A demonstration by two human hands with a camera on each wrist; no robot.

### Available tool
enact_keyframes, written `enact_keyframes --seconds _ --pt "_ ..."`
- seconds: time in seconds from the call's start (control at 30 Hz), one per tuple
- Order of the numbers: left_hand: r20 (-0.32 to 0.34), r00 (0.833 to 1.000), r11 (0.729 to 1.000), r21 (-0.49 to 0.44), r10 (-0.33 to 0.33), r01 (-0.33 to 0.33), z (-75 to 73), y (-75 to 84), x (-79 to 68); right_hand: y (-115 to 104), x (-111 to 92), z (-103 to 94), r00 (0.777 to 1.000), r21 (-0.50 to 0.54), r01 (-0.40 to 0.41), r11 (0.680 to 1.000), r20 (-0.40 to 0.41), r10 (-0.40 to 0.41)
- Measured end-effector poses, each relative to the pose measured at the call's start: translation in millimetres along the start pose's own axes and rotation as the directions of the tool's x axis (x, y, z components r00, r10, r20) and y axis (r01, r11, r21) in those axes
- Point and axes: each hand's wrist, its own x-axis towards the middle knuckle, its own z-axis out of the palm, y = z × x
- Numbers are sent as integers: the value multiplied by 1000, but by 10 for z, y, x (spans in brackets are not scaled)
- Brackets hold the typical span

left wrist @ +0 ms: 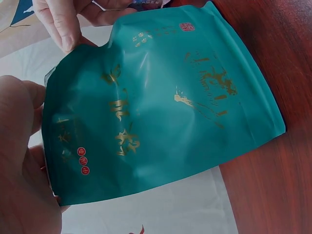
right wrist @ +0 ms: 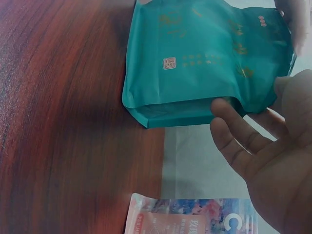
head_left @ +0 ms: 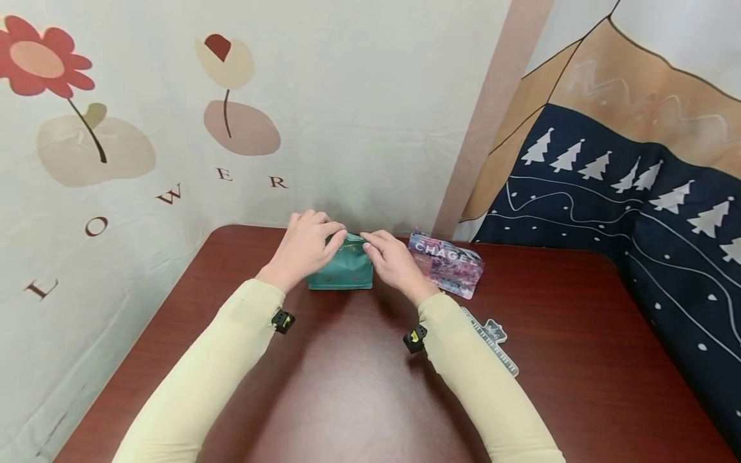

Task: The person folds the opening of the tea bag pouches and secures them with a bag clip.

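A teal pouch [head_left: 347, 270] with gold lettering stands on the dark red table at its far edge, its flat base toward me. My left hand [head_left: 309, 243] holds the top left edge of the pouch; in the left wrist view its fingers lie behind the upper rim and the thumb side at the front. My right hand [head_left: 393, 257] pinches the top right corner between thumb and fingers, while its other fingers [right wrist: 231, 134] rest loosely at the pouch's side. In the left wrist view the pouch [left wrist: 156, 102] shows its printed face and bends near the right hand's grip.
A pink and purple printed pouch [head_left: 446, 263] lies just right of my right hand. Nearer me, a flat pale ruler-like piece [head_left: 492, 341] lies partly under my right forearm. A curtain with printed flowers [head_left: 347, 116] hangs right behind the table's far edge.
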Motion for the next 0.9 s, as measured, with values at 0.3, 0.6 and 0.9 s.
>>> enact_keyframes --seconds 0.3,0.6,0.9 --pt "10 1000 999 28 17 -17 0 13 -11 22 -4 38 994 43 -2 999 -108 7" --pt "-2 999 995 85 51 -51 17 -3 -35 23 -2 68 991 -5 1 1000 -133 -2" --pt "-25 998 994 99 58 -55 25 9 -36 25 44 104 984 -29 17 999 -178 -22"
